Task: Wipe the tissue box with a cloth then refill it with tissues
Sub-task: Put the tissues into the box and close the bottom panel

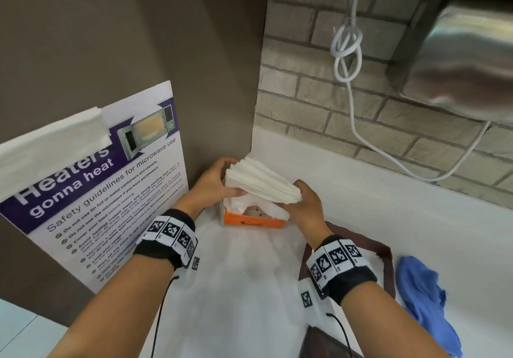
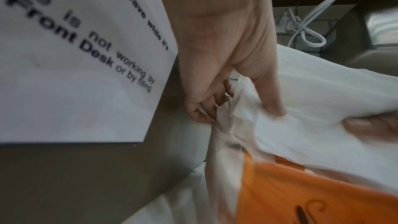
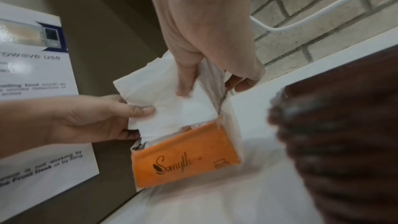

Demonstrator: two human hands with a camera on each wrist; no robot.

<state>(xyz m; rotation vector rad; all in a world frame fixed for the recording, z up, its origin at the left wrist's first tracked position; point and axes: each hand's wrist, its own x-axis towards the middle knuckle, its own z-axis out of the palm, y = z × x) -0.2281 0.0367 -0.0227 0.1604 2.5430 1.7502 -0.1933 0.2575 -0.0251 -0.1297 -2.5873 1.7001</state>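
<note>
Both thumbs and curled fingers pinch the two ends of one stack of tissues (image 1: 262,181): the left hand (image 1: 215,184) grips the far-left end, the right hand (image 1: 305,205) the near-right end, and the stack bows upward between them. It sits just above the one orange tissue box (image 1: 254,220), which stands on the white counter (image 1: 388,219) in the corner, against the brown wall. A loose sheet hangs from the stack into the box's open top.

This looks like the refill step; the one blue cloth (image 1: 424,299) lies on the counter to the right, well apart. The next move probably calls for squeezing the stack narrow and easing it down evenly, so no sheets catch on the box's edge.

One poster (image 1: 105,191) leans at the left.
</note>
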